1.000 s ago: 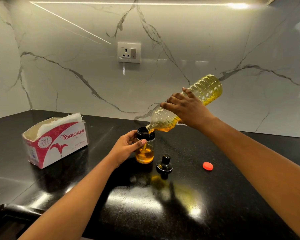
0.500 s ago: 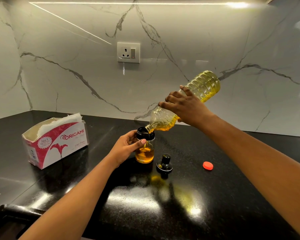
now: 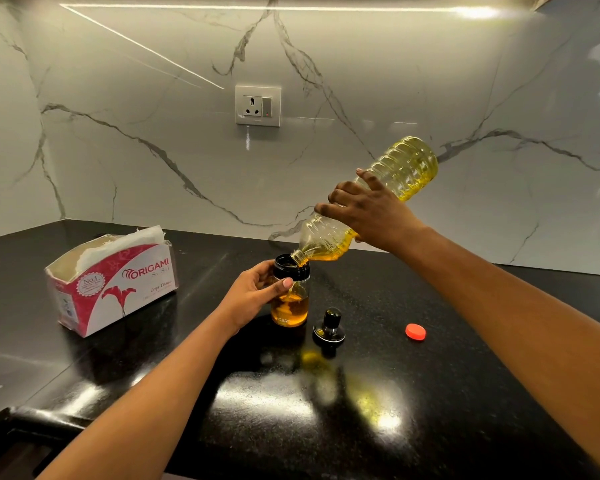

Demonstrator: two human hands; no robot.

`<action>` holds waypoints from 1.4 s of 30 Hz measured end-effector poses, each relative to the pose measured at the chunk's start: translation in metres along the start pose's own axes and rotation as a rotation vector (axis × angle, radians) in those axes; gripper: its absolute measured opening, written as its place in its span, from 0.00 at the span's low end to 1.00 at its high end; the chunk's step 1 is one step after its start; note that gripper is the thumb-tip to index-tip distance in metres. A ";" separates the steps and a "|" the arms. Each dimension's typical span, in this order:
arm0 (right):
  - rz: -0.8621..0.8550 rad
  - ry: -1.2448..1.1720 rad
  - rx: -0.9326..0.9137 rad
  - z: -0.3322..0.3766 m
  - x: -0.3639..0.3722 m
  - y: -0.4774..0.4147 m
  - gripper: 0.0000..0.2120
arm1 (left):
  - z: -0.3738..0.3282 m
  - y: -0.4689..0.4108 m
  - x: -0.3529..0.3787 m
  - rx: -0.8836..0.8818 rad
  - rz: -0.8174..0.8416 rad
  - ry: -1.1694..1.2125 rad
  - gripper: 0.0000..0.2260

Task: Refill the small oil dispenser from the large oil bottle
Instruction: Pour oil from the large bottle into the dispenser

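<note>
Golden oil (image 3: pixel 326 252) runs from bottle (image 3: pixel 407 168) into dispenser (image 3: pixel 290 315).
Fingers of the left hand (image 3: pixel 253 293) wrap the dispenser, upright on the black counter (image 3: pixel 447 382); the right hand (image 3: pixel 373 211) clasps the tilted bottle, mouth at its rim. Tissue box (image 3: pixel 118 292) reads "ORIGAMI", "No.1".

Dispenser top (image 3: pixel 329 329) and red cap (image 3: pixel 415 332) flank bare counter (image 3: pixel 374 327).

A home kitchen: polished black stone counter (image 3: pixel 430 427) beneath my fingers (image 3: pixel 340 195), veined white marble backsplash (image 3: pixel 153 98) with a wall socket (image 3: pixel 258 105) beyond them, a tissue box (image 3: pixel 118 289) off to their left, and cooking oil in the large oil bottle (image 3: pixel 409 164) and small oil dispenser (image 3: pixel 291 313) I grip.
</note>
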State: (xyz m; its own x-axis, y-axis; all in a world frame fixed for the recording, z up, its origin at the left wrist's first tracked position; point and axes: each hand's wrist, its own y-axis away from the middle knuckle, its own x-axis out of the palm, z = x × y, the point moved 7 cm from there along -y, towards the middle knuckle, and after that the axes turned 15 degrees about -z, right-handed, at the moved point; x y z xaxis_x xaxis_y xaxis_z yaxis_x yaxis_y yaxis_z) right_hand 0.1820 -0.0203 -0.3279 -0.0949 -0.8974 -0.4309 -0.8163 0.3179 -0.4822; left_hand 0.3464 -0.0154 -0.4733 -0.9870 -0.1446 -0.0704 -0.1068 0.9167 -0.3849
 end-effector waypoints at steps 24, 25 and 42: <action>-0.038 0.114 -0.139 0.005 -0.013 -0.015 0.32 | 0.000 0.001 0.000 -0.007 -0.003 0.003 0.26; -0.042 0.136 -0.151 0.006 -0.013 -0.016 0.32 | 0.000 0.001 0.000 -0.006 -0.003 0.000 0.30; -0.111 0.467 -0.481 0.020 -0.016 -0.046 0.38 | 0.004 -0.002 0.001 -0.029 -0.007 0.030 0.39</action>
State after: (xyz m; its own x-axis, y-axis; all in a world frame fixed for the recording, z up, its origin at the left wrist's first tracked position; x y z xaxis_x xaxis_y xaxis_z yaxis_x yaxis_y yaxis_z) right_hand 0.2327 -0.0142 -0.3138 -0.1437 -0.9892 0.0285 -0.9878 0.1417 -0.0648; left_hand 0.3466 -0.0187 -0.4769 -0.9893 -0.1400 -0.0405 -0.1164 0.9263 -0.3584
